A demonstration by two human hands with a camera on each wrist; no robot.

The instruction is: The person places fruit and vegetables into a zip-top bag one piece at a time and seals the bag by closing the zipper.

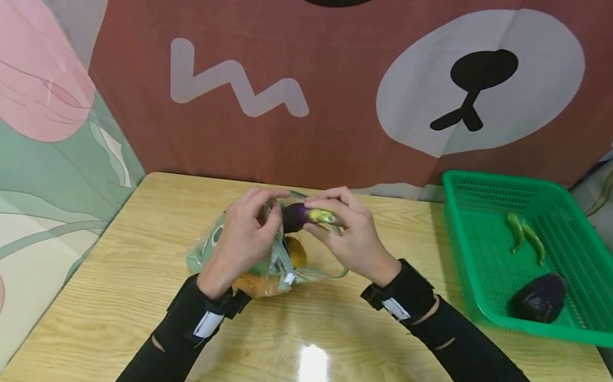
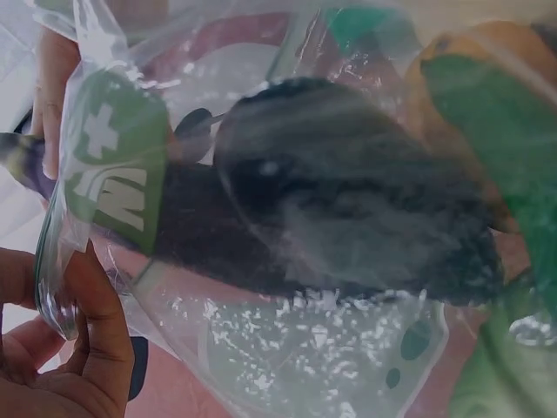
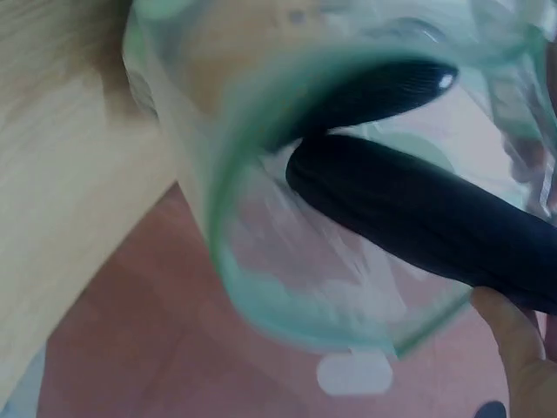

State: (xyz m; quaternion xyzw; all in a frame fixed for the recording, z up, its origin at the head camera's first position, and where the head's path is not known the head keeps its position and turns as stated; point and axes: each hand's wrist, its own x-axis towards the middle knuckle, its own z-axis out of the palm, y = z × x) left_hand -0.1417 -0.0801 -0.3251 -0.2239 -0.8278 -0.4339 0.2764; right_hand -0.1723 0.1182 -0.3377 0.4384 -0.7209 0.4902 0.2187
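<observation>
My right hand [image 1: 353, 234] grips a long dark purple eggplant [image 1: 293, 217] near its green stem. The eggplant's far end reaches through the mouth of a clear plastic bag [image 1: 204, 254] with green print. At the bag's rim, my left hand [image 1: 246, 230] pinches the plastic between thumb and fingers, as the left wrist view shows. Inside the bag lies another dark eggplant [image 3: 379, 91], beside the tip of the held one in the right wrist view. A yellow-orange round thing [image 1: 296, 253] and a green thing [image 2: 500, 131] also show in the bag.
To the right stands a green plastic basket [image 1: 457, 250] holding green peppers [image 1: 534, 242] and a dark round eggplant [image 1: 539, 297]. The wooden table [image 1: 372, 378] meets a printed brown cloth [image 1: 326, 147] at its back edge.
</observation>
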